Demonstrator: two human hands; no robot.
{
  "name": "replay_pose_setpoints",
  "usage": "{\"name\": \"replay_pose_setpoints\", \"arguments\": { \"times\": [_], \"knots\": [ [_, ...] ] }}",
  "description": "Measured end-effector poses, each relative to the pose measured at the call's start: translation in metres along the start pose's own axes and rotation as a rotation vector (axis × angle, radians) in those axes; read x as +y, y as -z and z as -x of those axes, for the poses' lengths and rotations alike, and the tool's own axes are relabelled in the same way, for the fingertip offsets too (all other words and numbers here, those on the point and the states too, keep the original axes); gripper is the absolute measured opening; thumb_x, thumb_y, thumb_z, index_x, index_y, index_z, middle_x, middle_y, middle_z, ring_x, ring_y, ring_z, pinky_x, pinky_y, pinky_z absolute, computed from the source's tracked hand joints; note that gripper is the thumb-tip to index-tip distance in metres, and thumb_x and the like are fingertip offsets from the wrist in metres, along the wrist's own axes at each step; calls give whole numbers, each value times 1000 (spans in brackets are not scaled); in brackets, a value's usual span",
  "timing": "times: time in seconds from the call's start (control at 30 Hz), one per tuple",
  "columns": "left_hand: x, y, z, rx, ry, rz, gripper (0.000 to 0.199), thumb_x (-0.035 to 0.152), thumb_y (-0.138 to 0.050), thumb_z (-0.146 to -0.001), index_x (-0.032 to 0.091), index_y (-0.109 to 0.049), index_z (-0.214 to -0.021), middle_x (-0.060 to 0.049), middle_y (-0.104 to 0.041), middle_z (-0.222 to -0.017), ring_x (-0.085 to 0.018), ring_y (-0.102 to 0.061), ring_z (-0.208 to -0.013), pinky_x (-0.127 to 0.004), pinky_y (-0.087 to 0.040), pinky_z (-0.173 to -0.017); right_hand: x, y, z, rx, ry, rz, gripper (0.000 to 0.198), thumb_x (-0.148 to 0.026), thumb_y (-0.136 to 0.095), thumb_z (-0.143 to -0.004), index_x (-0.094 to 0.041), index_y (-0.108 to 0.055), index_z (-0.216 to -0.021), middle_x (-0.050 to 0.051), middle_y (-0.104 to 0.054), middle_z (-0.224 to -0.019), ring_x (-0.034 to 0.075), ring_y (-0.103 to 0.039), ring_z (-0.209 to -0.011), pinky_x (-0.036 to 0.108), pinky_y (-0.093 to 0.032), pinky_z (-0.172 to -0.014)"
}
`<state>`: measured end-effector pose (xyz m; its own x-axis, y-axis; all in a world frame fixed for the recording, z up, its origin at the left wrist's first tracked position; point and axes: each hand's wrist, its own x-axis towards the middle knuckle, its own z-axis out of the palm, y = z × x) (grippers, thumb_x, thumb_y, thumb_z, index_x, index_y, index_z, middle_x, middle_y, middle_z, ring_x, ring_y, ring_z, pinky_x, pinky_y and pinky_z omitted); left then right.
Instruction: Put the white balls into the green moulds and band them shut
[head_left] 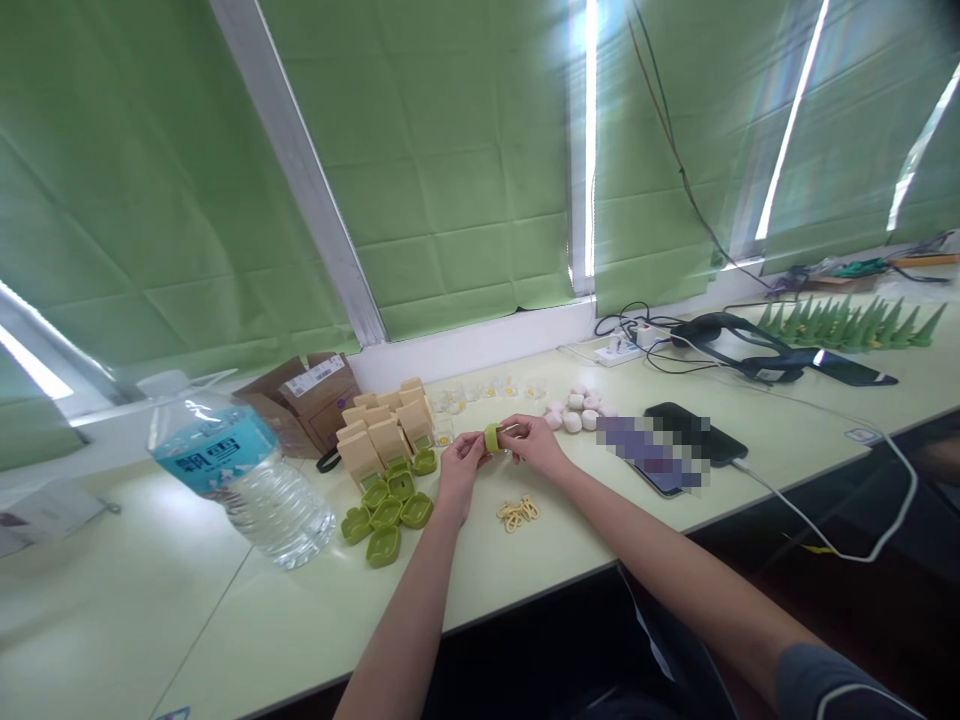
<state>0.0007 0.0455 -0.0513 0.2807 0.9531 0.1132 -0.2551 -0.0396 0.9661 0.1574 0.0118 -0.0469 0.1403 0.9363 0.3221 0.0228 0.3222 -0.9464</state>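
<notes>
Between my two hands is a small olive-green plastic piece (492,438), held just above the table. My left hand (463,462) pinches its left side, and my right hand (531,442) has its fingers closed on the right side. Left of my left forearm lie several similar green cup-like pieces (386,512). Behind these stand several tan upright pieces (386,430). A small pile of pale yellow loops (517,513) rests on the table between my forearms. Pinkish-white rounded pieces (576,410) sit beyond my right hand, and small clear pieces with yellow centres (491,390) are behind my hands.
On the left a large water bottle (244,475) leans in front of an open cardboard box (315,395). To the right lie two phones (694,432), a white cable (810,515), a power strip (619,347) and a black strap (739,345). Green spiky cones (855,325) stand farther right.
</notes>
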Motion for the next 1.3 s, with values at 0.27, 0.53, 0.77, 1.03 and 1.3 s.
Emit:
{"name": "replay_pose_setpoints", "arguments": {
  "times": [0.27, 0.53, 0.77, 1.03, 1.3],
  "knots": [
    [-8, 5, -6, 22, 32, -21, 45, 47, -81, -64, 15, -62, -88, -6, -69, -86, -15, -64, -77, -27, -49, -74, 2, -1, 2, -30, 31, 56, 37, -39, -68, -75, -11, -74, -99, 7, -71, -77, 6, -47, -40, 19, -40, -40],
    [1, -1, 1, -54, 79, 52, 46, 50, -75, -70, 15, -62, -96, -8, -70, -95, -18, -68, -83, -28, -49, -75, 4, 0, 2, 1, 44, 81, 36, -41, -67, -76, -13, -73, -97, 6, -71, -75, 7, -48, -40, 19, -39, -38],
    [4, -4, 4, -94, 71, -12, 56, 42, -81, -68, 14, -59, -112, -12, -71, -103, -19, -69, -88, -28, -49, -79, 3, 2, 0, -41, -4, 15, 38, -42, -72, -73, -12, -71, -96, 4, -67, -65, 9, -50, -42, 21, -39, -42],
    [1, 1, 2, -82, 8, -141, 60, 49, -77, -71, 16, -59, -117, -10, -70, -95, -18, -68, -82, -26, -46, -71, -2, 0, 1, -45, -75, -30, 45, -42, -75, -67, -8, -72, -97, 2, -62, -56, 9, -47, -40, 22, -38, -41],
    [5, -3, 5, -112, 0, -239, 58, 53, -73, -74, 17, -59, -118, -10, -70, -99, -17, -68, -82, -25, -45, -70, 0, 1, 4, -29, 4, 99, 38, -38, -71, -72, -10, -75, -97, 6, -68, -67, 9, -48, -40, 22, -39, -41]
  ]
}}
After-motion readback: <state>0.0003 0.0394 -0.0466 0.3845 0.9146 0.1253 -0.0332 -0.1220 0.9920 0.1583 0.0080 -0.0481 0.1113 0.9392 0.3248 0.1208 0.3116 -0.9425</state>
